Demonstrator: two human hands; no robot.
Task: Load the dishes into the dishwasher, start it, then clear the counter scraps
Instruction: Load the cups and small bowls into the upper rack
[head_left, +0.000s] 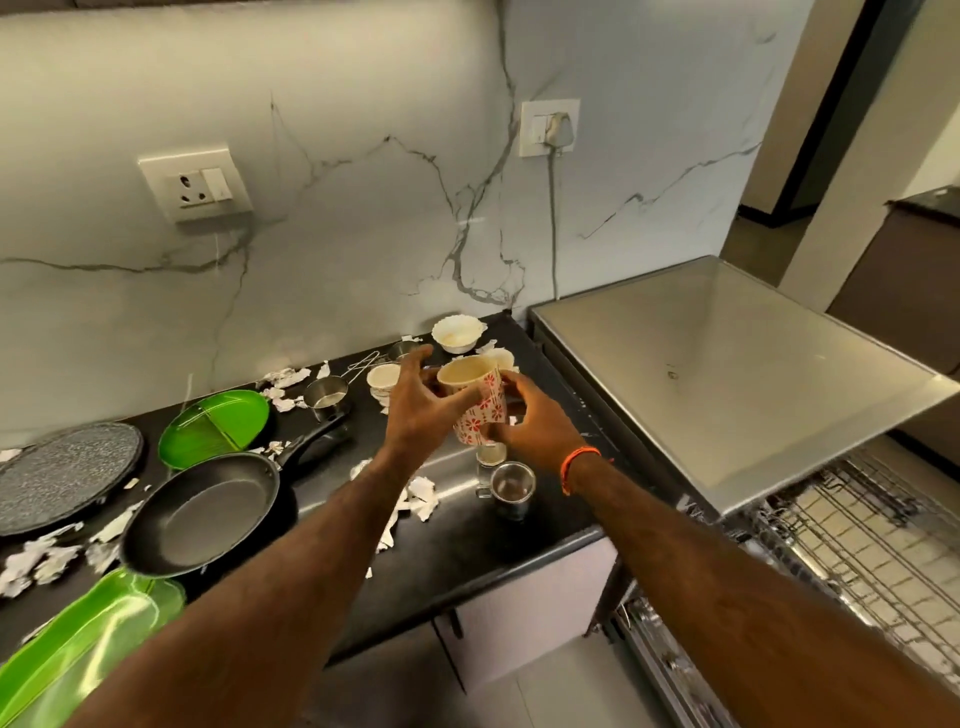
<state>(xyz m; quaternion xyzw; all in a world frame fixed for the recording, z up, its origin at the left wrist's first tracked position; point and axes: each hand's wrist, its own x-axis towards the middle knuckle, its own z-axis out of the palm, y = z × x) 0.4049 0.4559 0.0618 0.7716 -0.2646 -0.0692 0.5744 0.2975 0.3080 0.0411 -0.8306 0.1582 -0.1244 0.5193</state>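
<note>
A white cup with red flowers (480, 402) is tilted above the black counter (467, 545), between both hands. My right hand (530, 418) grips its right side with curled fingers. My left hand (418, 410) has its fingers spread, and its thumb lies against the cup's left side. Below the cup stand two small glasses (511, 486) (491, 454). A white bowl (457, 335), another white cup (384, 379) and a steel measuring cup (327, 397) sit behind. The open dishwasher's wire rack (857, 545) is pulled out at the lower right.
A black frying pan (208, 512), a green divided plate (215, 428), a grey flat pan (62, 473) and a green tray (88, 639) fill the counter's left. Torn paper scraps (421, 499) lie scattered about. The dishwasher's steel top (727, 374) adjoins the counter on the right.
</note>
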